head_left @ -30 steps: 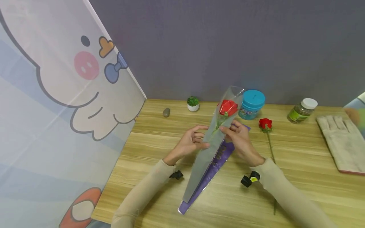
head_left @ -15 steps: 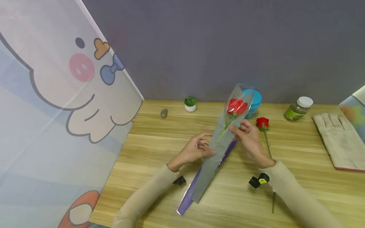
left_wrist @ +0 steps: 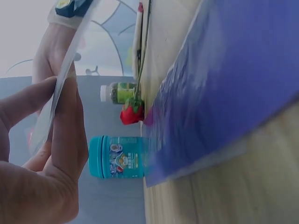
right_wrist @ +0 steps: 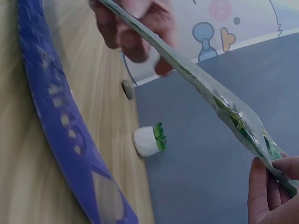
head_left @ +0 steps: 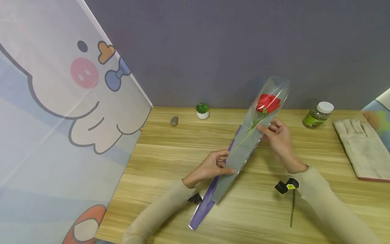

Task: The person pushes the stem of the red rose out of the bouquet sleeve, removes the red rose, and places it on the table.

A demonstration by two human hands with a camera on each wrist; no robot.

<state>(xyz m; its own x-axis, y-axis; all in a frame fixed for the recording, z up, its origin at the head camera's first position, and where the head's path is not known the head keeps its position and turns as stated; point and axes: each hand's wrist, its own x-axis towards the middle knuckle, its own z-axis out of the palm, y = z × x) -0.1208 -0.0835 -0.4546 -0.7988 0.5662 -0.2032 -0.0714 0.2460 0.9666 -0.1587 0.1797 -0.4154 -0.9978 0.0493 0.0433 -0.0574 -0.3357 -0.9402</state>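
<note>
A red rose (head_left: 267, 103) lies inside a long flower sleeve (head_left: 240, 152), clear at the front and grey behind. My left hand (head_left: 211, 166) pinches the sleeve's left edge around mid-length. With thumb and fingers, my right hand (head_left: 280, 142) pinches the right edge just below the bloom. In the right wrist view the held sleeve is raised off the table, seen edge-on. A purple flower sleeve (head_left: 202, 210) lies flat on the table beneath it, largely covered in the head view. The second rose (left_wrist: 132, 112) rests on the table; my right arm hides most of it from the head camera.
A turquoise jar (left_wrist: 119, 157) stands at the back, hidden behind the held sleeve in the head view. Along the rear are a stone (head_left: 174, 121), a small potted plant (head_left: 202, 111) and a white-lidded jar (head_left: 318, 116). Pale work gloves (head_left: 364, 149) lie at the right.
Both hands have carried the sleeved rose to the right, its top end rising farther up the view. It now covers the turquoise jar, and my right hand covers the second rose's bloom.
</note>
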